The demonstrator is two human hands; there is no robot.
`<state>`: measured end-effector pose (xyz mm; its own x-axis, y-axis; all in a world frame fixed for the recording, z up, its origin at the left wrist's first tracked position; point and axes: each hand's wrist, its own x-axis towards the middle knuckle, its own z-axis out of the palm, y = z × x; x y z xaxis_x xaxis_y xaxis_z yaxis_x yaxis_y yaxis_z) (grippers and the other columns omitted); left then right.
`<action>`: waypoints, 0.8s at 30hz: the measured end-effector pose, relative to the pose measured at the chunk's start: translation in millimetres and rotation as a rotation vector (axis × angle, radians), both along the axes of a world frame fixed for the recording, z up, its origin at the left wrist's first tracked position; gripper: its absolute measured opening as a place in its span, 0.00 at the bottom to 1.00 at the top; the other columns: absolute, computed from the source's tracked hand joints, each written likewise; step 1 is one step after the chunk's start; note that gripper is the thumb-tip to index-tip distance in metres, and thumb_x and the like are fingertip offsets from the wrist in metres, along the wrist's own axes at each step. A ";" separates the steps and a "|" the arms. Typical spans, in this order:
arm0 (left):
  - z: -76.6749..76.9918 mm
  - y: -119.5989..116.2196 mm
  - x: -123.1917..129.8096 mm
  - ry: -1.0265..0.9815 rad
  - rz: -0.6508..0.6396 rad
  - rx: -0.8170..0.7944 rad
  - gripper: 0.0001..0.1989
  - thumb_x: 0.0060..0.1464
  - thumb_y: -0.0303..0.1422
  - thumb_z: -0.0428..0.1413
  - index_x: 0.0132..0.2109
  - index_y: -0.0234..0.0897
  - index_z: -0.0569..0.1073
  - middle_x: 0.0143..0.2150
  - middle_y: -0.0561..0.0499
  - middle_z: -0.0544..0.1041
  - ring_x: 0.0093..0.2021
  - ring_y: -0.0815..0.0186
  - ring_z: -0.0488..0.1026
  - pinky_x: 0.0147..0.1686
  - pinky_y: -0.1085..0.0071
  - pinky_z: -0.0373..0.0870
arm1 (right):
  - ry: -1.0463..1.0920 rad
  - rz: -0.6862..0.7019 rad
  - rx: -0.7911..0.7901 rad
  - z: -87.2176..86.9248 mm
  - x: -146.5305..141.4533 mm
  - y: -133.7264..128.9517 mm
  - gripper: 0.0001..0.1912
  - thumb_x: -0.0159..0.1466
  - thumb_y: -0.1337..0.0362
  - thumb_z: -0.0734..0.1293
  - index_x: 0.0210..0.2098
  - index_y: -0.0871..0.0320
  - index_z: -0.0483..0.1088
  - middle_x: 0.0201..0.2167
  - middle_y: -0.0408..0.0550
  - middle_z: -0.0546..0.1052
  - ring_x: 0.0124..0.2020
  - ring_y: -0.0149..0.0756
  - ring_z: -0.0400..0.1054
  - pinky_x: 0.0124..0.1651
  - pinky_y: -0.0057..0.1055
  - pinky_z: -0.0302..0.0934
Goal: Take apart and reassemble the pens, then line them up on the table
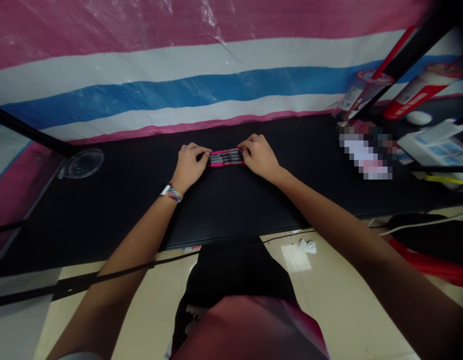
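Observation:
Several slim pens (pixel 226 157), pink, grey and black, lie side by side in a flat bundle on the black table (pixel 231 205). My left hand (pixel 190 164), with a patterned band at the wrist, grips the left ends between thumb and fingers. At the right ends, my right hand (pixel 259 155) holds the bundle the same way, its fingertips curled round the edge. The fingers hide both ends of the pens.
A clear round lid (pixel 83 163) lies at the table's left. At the back right stand a cup with a red straw (pixel 361 92) and a red-and-white cup (pixel 419 92), near a white box (pixel 437 145). A striped sheet (pixel 216 90) hangs behind.

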<state>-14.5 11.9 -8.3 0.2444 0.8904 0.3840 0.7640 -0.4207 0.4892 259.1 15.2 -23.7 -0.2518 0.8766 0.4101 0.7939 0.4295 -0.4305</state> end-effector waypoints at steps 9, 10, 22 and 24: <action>-0.5 -0.9 0.5 0.010 0.019 0.010 0.13 0.72 0.33 0.58 0.54 0.44 0.88 0.51 0.43 0.85 0.53 0.49 0.78 0.63 0.46 0.73 | 0.073 0.089 0.043 16.3 -2.8 -10.0 0.15 0.72 0.67 0.65 0.49 0.58 0.85 0.50 0.61 0.80 0.55 0.59 0.71 0.63 0.57 0.69; -0.2 -1.3 0.9 0.009 0.016 0.010 0.13 0.73 0.33 0.57 0.54 0.44 0.87 0.52 0.43 0.85 0.54 0.49 0.78 0.64 0.46 0.73 | 0.072 0.150 0.056 19.6 -3.6 -12.5 0.13 0.72 0.66 0.66 0.45 0.57 0.85 0.49 0.59 0.80 0.55 0.57 0.71 0.63 0.55 0.69; -0.5 -0.5 1.8 0.024 0.003 0.027 0.10 0.73 0.33 0.57 0.51 0.44 0.84 0.52 0.44 0.85 0.56 0.48 0.78 0.65 0.47 0.73 | 0.056 0.493 0.066 22.3 -6.4 -19.0 0.06 0.71 0.61 0.73 0.41 0.52 0.84 0.48 0.55 0.81 0.54 0.54 0.70 0.62 0.53 0.68; -0.5 -0.7 2.0 0.024 0.000 0.027 0.10 0.73 0.33 0.57 0.50 0.43 0.83 0.52 0.43 0.85 0.56 0.48 0.78 0.65 0.46 0.72 | 0.019 0.508 0.062 23.5 -6.0 -19.1 0.07 0.70 0.60 0.74 0.44 0.52 0.85 0.46 0.55 0.82 0.53 0.54 0.70 0.61 0.53 0.67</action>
<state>-12.5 11.3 -8.8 0.2537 0.8798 0.4020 0.7753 -0.4335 0.4593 253.1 -3.9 -0.2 -0.6315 0.6195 0.4663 0.4709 0.7842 -0.4042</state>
